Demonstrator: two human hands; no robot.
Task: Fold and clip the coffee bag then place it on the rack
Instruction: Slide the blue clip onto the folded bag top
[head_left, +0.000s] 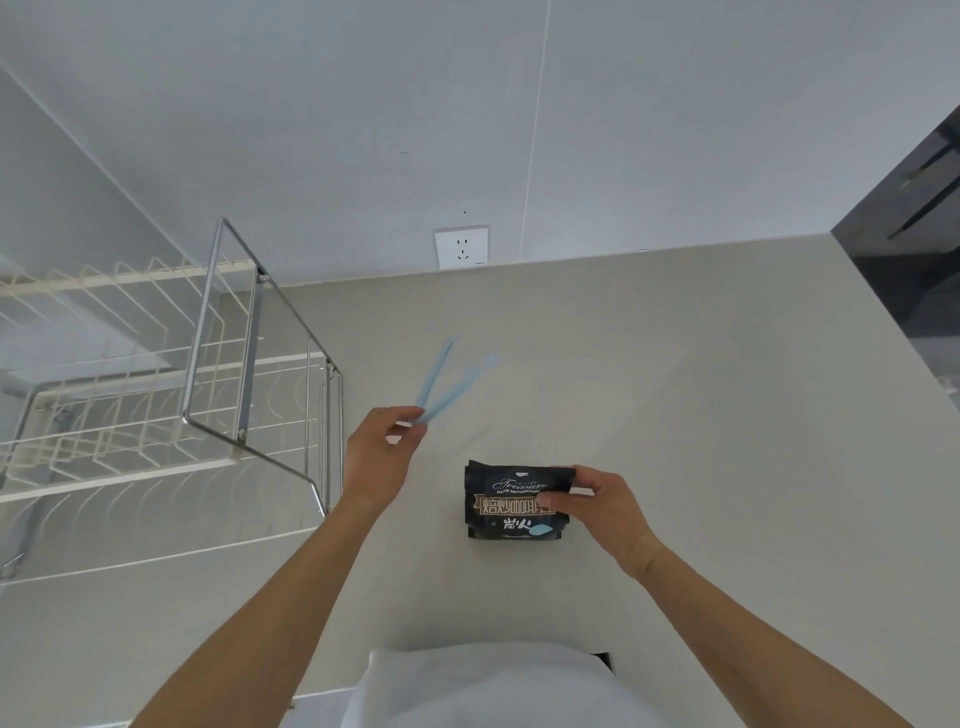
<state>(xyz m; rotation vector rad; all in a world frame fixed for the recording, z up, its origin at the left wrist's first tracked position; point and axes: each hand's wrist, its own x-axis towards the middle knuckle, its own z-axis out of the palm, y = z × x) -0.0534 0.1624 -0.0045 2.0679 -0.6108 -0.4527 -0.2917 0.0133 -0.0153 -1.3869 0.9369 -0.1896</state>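
While nothing lies between the two hands on the pale counter (649, 389), a wire dish rack (156, 395) with a steel frame stands just beyond the left hand, on its outer side, and a white wall socket (462, 247) sits on the wall well past both hands. At the far right edge, away from the right hand, a dark cabinet (914, 218) rises beside the counter. The black coffee bag (511, 501) lies on the counter at the right hand's fingertips, its top already folded over and its printed face up — it is nearer the right hand than the left, which is raised apart from it, up and to the side. The right hand (605, 512) grips the bag at its right edge, thumb across the printed front and fingers curled over the folded top, wrist bent inward and forearm bare. The left hand (379, 457) pinches one end of a light blue clip (447, 382) between thumb and fingertips; the clip's two long arms spread open in a narrow V pointing away from the hand, blurred, and lifted above the counter. Both forearms reach forward from the person's white shirt (488, 686) at the bottom — the left one angled toward the rack.
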